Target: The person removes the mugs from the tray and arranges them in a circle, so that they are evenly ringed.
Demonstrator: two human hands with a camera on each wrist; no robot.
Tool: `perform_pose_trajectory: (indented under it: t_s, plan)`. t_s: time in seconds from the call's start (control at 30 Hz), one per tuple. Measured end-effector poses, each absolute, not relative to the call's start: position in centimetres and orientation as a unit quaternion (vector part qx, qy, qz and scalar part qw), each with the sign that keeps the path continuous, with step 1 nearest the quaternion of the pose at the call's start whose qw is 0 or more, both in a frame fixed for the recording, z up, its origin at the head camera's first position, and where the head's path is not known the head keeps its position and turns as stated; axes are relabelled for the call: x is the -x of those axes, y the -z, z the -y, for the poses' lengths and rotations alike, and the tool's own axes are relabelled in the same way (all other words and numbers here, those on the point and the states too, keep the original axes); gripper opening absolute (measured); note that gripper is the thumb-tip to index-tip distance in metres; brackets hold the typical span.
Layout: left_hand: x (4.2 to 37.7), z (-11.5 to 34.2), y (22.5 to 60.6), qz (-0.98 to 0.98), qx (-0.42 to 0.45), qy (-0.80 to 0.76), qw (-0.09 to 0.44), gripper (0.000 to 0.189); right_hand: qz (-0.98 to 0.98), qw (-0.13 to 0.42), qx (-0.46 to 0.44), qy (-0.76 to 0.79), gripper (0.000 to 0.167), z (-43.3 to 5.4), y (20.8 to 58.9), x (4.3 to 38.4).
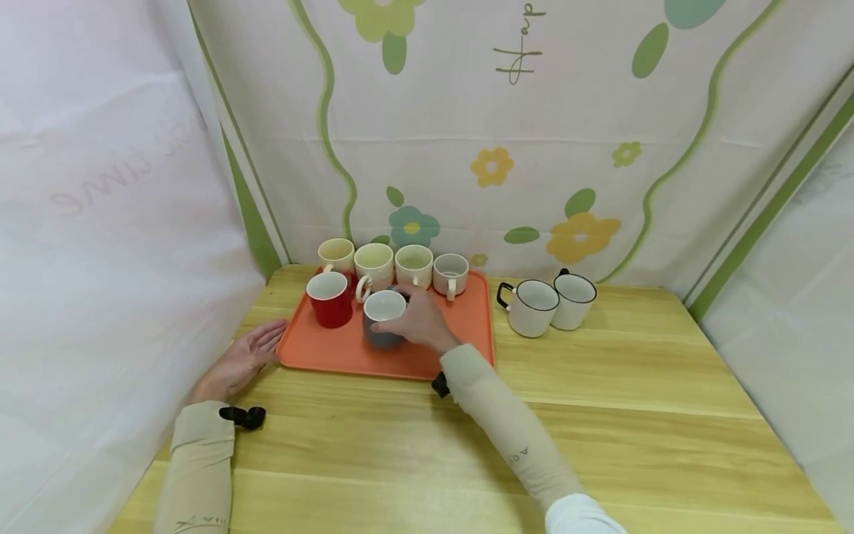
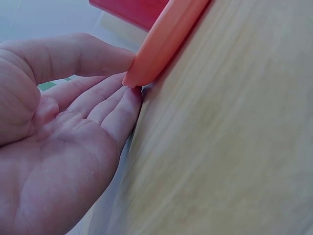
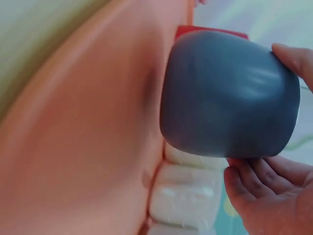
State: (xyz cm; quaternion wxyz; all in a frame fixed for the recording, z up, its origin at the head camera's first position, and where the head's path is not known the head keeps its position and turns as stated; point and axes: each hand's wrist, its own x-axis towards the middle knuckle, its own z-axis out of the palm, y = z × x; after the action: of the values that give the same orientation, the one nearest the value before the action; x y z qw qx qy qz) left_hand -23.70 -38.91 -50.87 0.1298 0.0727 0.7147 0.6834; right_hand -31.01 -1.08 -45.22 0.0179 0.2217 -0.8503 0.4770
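My right hand (image 1: 422,320) grips a dark grey mug (image 1: 379,332) with a white inside, over the orange tray (image 1: 467,326). The right wrist view shows the thumb on one side of the grey mug (image 3: 230,98) and the fingers on the other, with its base close to the tray. At the tray's left edge is my left hand (image 1: 243,360), palm turned up. In the left wrist view its thumb and fingertips pinch the tray's rim (image 2: 159,46). A red mug (image 1: 331,300) stands on the tray, left of the grey one.
Along the tray's back edge stand several cream mugs (image 1: 375,265) and a whitish cup (image 1: 451,273). Two white mugs with black rims (image 1: 530,310) stand on the wooden table (image 1: 600,400), right of the tray. Printed curtains (image 1: 440,163) close off the back and sides.
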Motion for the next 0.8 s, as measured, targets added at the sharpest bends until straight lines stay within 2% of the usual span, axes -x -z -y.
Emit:
perform_pose_trajectory:
  t_s: [0.13,0.47,0.8]
  plan:
    - [23.6,39.1,51.0,-0.718,-0.075,-0.68,0.125,0.084,0.844,0.009,-0.237,-0.481,0.067,-1.7,44.5,30.2]
    - [24.0,38.8,51.2,-0.716,-0.087,-0.68,0.129,0.082,0.851,-0.004,-0.242,-0.465,0.073,-10.5,43.0,26.9]
    - [23.8,39.0,51.1,-0.73,-0.084,-0.667,0.126,0.081,0.855,0.029,-0.235,-0.462,0.075,-18.7,40.4,25.1]
